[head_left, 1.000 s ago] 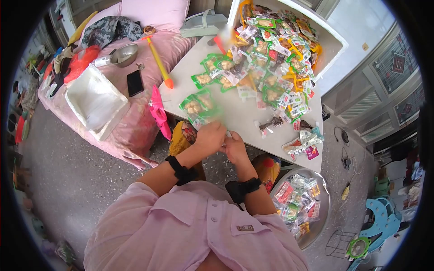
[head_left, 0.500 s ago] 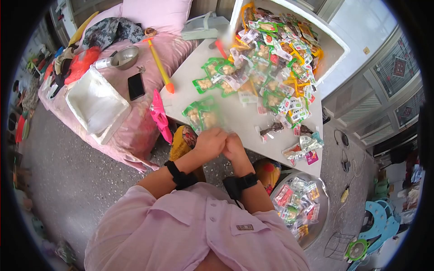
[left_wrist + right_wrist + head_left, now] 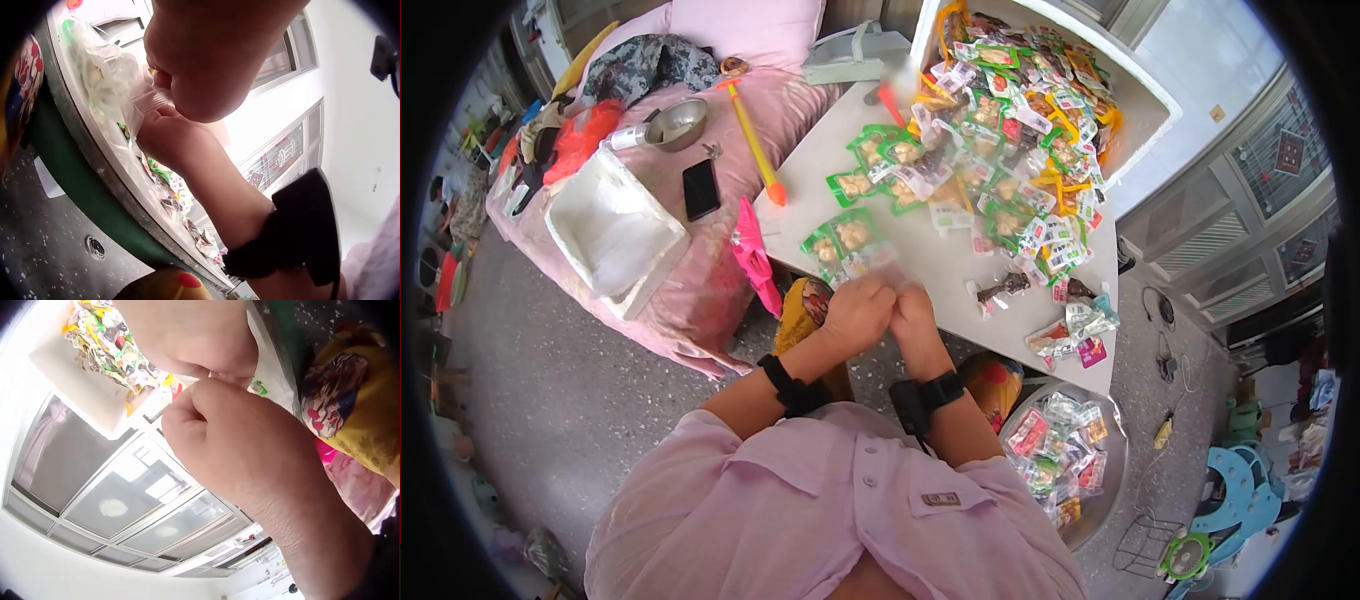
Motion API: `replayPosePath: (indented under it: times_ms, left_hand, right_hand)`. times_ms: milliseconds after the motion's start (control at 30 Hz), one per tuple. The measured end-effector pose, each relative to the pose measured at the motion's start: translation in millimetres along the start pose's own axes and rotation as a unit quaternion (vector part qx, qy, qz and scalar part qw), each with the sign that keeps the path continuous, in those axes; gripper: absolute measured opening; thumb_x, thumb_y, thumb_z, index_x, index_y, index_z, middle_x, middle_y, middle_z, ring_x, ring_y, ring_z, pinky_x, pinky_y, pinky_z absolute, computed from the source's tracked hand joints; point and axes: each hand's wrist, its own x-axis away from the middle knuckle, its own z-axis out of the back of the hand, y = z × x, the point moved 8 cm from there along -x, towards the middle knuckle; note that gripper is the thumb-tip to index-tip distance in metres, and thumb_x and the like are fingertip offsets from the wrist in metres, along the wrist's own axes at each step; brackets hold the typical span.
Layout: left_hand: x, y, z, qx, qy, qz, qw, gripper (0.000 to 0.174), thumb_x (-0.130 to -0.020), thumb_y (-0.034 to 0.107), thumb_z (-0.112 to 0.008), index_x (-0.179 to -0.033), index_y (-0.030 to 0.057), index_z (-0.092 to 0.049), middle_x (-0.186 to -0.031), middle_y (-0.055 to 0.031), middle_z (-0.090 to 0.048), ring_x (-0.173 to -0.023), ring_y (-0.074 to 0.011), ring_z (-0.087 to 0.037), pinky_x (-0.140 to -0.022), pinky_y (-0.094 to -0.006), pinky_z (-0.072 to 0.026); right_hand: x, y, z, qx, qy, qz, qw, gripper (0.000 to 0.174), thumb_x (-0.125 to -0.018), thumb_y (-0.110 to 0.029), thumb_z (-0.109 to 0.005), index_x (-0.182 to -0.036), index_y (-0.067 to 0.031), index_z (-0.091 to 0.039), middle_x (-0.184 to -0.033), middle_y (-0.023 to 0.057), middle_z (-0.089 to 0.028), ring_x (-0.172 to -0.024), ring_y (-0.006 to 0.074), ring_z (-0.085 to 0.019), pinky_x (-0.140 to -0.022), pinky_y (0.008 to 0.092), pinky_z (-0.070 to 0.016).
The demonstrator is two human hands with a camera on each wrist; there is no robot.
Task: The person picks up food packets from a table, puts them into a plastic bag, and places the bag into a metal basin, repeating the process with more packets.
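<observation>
At the table's near edge, my left hand (image 3: 858, 312) and right hand (image 3: 914, 318) meet with curled fingers. In the left wrist view, both pinch the end of a clear plastic packet (image 3: 112, 72). From the head, this green-edged packet (image 3: 845, 238) with pale lumps inside stretches away beyond my left fingers onto the table. Its gripped end is mostly hidden by my hands. In the right wrist view, my right hand (image 3: 234, 434) presses close against the left hand (image 3: 194, 337), thumb bent over the curled fingers.
A heap of snack packets (image 3: 1000, 130) spills from a white foam box (image 3: 1145, 100) across the table (image 3: 930, 265). Beside my right knee, a metal basin (image 3: 1112, 480) holds more packets. On the bed to the left lie a white foam tray (image 3: 675, 240) and a phone (image 3: 699, 190).
My hands were slightly apart with a whitish bit showing between them; they have come together and remain near the table edge. The green-edged packet has shifted slightly with them.
</observation>
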Motion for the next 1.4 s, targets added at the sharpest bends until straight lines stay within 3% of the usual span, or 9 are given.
replayPosePath:
  times_ms: [300,633,733,833,967,1000,1100,1200,1400]
  left_hand:
    - [40.9,-5.8,2.7,-0.07,0.033,-0.038,0.996,0.042,-0.055,0.013,-0.062,-0.096,0.0094,-0.052,-0.105,-0.0117,-0.045,-0.101,-0.0314,-0.043,-0.084,-0.0466,-0.0307]
    - [7.2,-31.7,38.6,0.106,-0.004,-0.013,0.994,0.035,-0.063,-0.004,-0.051,-0.098,0.0032,-0.053,-0.103,-0.0141,-0.05,-0.1,-0.032,-0.045,-0.085,-0.0376,-0.0375]
    - [-15.1,-30.6,62.0,0.204,-0.017,0.016,0.979,0.032,-0.07,-0.005,-0.047,-0.101,0.0018,-0.051,-0.103,-0.0147,-0.051,-0.099,-0.0319,-0.046,-0.086,-0.0359,-0.0372]
    - [-28.0,-24.3,77.9,0.257,-0.071,0.067,0.962,0.028,-0.076,-0.003,-0.044,-0.103,0.0023,-0.05,-0.101,-0.0137,-0.053,-0.096,-0.0257,-0.05,-0.084,-0.0307,-0.038]
    - [-18.0,-5.3,66.2,0.392,-0.203,0.187,0.878,0.022,-0.082,0.007,-0.045,-0.103,0.0008,-0.052,-0.096,-0.0089,-0.056,-0.09,-0.0158,-0.052,-0.08,-0.0253,-0.0388]
    - [-14.1,2.6,63.2,0.409,-0.217,0.191,0.866,0.022,-0.083,0.009,-0.046,-0.102,0.0003,-0.052,-0.096,-0.0089,-0.056,-0.09,-0.0158,-0.052,-0.08,-0.0255,-0.0388]
    - [3.8,11.1,48.6,0.461,-0.241,0.213,0.827,0.023,-0.085,0.014,-0.046,-0.101,-0.001,-0.053,-0.096,-0.0091,-0.056,-0.089,-0.016,-0.052,-0.079,-0.0261,-0.0389]
    - [21.1,13.1,32.3,0.499,-0.222,0.233,0.804,0.025,-0.086,0.018,-0.044,-0.1,-0.0014,-0.053,-0.096,-0.0095,-0.056,-0.089,-0.0164,-0.051,-0.079,-0.0267,-0.0388]
    - [21.3,32.5,21.8,0.445,-0.229,0.201,0.842,0.027,-0.087,0.021,-0.042,-0.099,-0.0014,-0.053,-0.096,-0.01,-0.055,-0.089,-0.0163,-0.051,-0.079,-0.027,-0.0387]
  right_hand:
    - [52.6,-21.7,57.5,0.049,0.072,-0.041,0.995,0.013,-0.08,-0.007,-0.049,-0.093,-0.0062,-0.045,-0.082,0.0067,-0.054,-0.074,0.0189,-0.056,-0.058,0.0281,-0.0458]
    - [73.1,-87.3,49.7,0.287,0.125,0.096,0.945,0.017,-0.079,-0.007,-0.051,-0.095,-0.0043,-0.047,-0.084,0.005,-0.056,-0.076,0.0159,-0.056,-0.062,0.024,-0.0442]
    - [73.4,-113.7,23.7,0.418,0.027,0.215,0.882,0.023,-0.078,-0.006,-0.053,-0.1,-0.0023,-0.046,-0.087,0.0032,-0.053,-0.079,0.0123,-0.054,-0.066,0.021,-0.043]
    - [99.0,-136.0,-32.4,0.578,-0.025,0.322,0.749,0.04,-0.071,-0.013,-0.061,-0.105,0.0002,-0.045,-0.102,0.0114,-0.051,-0.094,0.02,-0.049,-0.074,0.0295,-0.0414]
    - [136.4,-143.1,-98.9,0.722,-0.104,0.397,0.557,0.055,-0.063,-0.021,-0.066,-0.108,0.0002,-0.044,-0.11,0.019,-0.046,-0.102,0.0302,-0.044,-0.078,0.0399,-0.0386]
    - [140.8,-141.6,-103.4,0.733,-0.129,0.384,0.547,0.054,-0.062,-0.023,-0.066,-0.106,0.0008,-0.045,-0.107,0.0195,-0.047,-0.098,0.0322,-0.046,-0.079,0.0389,-0.0382]
    - [147.4,-116.9,-95.9,0.742,-0.213,0.226,0.595,0.044,-0.064,-0.026,-0.063,-0.096,0.0002,-0.049,-0.091,0.0188,-0.053,-0.086,0.0328,-0.051,-0.073,0.038,-0.04]
    - [159.6,-97.7,-84.9,0.773,-0.217,0.159,0.575,0.029,-0.068,-0.025,-0.058,-0.085,-0.0019,-0.051,-0.076,0.0151,-0.054,-0.075,0.0323,-0.053,-0.067,0.0399,-0.0405]
    - [169.3,-87.3,-53.5,0.767,-0.158,0.206,0.587,0.016,-0.072,-0.019,-0.053,-0.076,-0.0041,-0.052,-0.07,0.013,-0.053,-0.069,0.032,-0.052,-0.061,0.0411,-0.0398]
